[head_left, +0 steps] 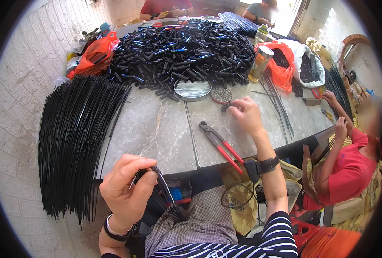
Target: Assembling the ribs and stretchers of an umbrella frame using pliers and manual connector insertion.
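Note:
My left hand (pixel 128 189) is closed in a pinch, low at the table's near edge. Between its thumb and fingers are thin black rods (pixel 167 192) that look like umbrella ribs; their lower ends hang over my lap. Farther forward, my right hand (pixel 246 114) has its fingertips drawn together beside a few small black pieces (pixel 225 107). What it pinches is too small to make out. Just beyond those pieces stands a round tin of small metal parts (pixel 221 95). Pincers with red handles (pixel 221 146) lie on the table between my hands, touched by neither.
A round dish of thin silvery pins (pixel 192 89) sits before a large heap of black tubes (pixel 182 51). Long black rods (pixel 77 146) overhang the table at left. A bottle (pixel 260 64) and bags (pixel 281 64) stand at right. A person in red (pixel 350 167) works close by on the right.

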`<state>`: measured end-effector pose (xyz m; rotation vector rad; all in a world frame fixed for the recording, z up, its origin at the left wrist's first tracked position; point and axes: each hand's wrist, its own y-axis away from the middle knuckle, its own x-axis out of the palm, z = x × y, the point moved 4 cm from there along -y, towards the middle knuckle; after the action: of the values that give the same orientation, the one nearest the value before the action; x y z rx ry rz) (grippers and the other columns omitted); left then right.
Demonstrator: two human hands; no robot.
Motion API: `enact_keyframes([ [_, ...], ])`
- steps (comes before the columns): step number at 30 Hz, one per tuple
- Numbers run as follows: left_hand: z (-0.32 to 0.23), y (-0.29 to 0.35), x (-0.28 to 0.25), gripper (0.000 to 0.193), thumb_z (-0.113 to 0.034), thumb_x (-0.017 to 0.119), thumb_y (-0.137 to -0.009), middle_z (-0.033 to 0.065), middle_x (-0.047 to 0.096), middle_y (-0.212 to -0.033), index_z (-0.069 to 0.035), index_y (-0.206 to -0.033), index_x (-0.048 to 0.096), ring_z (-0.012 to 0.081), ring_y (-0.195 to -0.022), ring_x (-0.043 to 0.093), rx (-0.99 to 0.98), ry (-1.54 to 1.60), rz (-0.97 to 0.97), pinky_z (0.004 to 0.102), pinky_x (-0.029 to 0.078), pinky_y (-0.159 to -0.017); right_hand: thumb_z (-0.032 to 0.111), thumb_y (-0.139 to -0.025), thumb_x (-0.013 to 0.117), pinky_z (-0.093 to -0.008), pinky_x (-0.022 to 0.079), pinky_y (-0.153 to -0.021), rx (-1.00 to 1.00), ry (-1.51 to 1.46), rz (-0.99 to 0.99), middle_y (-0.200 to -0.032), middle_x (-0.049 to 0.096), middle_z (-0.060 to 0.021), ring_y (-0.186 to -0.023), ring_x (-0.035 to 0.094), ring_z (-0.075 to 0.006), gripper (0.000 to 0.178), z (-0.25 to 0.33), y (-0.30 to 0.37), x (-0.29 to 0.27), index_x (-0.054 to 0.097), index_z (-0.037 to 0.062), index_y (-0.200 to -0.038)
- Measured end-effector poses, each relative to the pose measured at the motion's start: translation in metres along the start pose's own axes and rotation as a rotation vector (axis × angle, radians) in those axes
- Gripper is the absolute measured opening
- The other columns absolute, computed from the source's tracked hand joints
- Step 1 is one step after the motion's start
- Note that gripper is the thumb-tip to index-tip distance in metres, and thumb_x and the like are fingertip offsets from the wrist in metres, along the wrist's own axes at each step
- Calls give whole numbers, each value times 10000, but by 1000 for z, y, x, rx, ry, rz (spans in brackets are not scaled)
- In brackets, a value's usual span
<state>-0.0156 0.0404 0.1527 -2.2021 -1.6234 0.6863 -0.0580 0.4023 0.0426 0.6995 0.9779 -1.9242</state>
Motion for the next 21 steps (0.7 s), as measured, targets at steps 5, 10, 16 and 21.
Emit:
enact_keyframes([
  [5, 0, 3, -2, 210, 94, 636, -797, 109, 629, -884, 64, -1004, 659, 108, -683, 594, 6, 26, -19, 215, 492, -578, 210, -770, 730, -339, 500, -642, 154, -392, 7, -762, 625, -117, -696, 636, -206, 242, -23, 22, 0, 726, 30, -932],
  [10, -4, 4, -4, 201, 101, 619, -815, 116, 625, -913, 69, -1010, 653, 107, -691, 594, 3, 36, -29, 210, 501, -585, 182, -776, 725, -324, 491, -676, 76, -17, 50, -833, 618, -113, -732, 617, -204, 246, -17, 43, -6, 715, 25, -965],
  [16, -4, 5, -4, 198, 108, 606, -829, 119, 624, -932, 72, -1019, 649, 104, -698, 594, 13, 51, -32, 205, 506, -588, 84, -811, 663, -341, 490, -705, 90, -151, 112, -844, 611, -118, -747, 610, -263, 264, -27, 44, -9, 686, 58, -1073],
  [21, -5, 6, -4, 201, 105, 611, -829, 110, 625, -931, 73, -1024, 649, 98, -699, 591, 3, 23, -30, 202, 503, -584, 14, -811, 580, -318, 483, -709, 32, -187, 48, -850, 622, -122, -770, 617, -236, 275, -28, 41, -10, 678, 38, -1067],
])
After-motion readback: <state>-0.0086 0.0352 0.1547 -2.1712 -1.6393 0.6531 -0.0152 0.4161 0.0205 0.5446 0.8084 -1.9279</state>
